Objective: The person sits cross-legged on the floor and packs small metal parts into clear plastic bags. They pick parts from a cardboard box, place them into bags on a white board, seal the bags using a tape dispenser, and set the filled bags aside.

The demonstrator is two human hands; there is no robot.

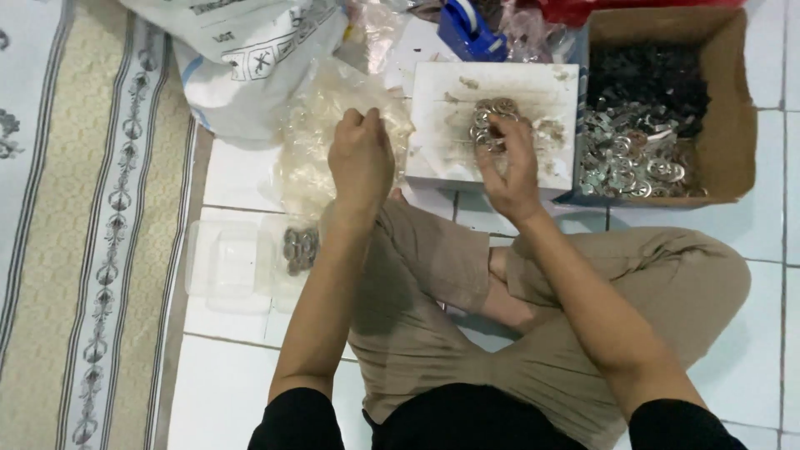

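Note:
I sit cross-legged on a white tiled floor. My right hand (510, 162) rests on a white box (450, 158) in front of me, its fingers gathering a small pile of round silver metal rings (486, 117). My left hand (361, 158) hovers over a heap of clear plastic bags (312, 125), fingers curled together pinching the thin plastic. Beside my left knee sits a clear plastic container (229, 267) with a few metal rings (300, 248) inside one half.
A cardboard box (737, 125) at the right holds many silver rings and dark pieces. A blue tape dispenser (467, 29) and a white printed sack (250, 58) lie behind. A patterned rug (83, 250) covers the floor on the left.

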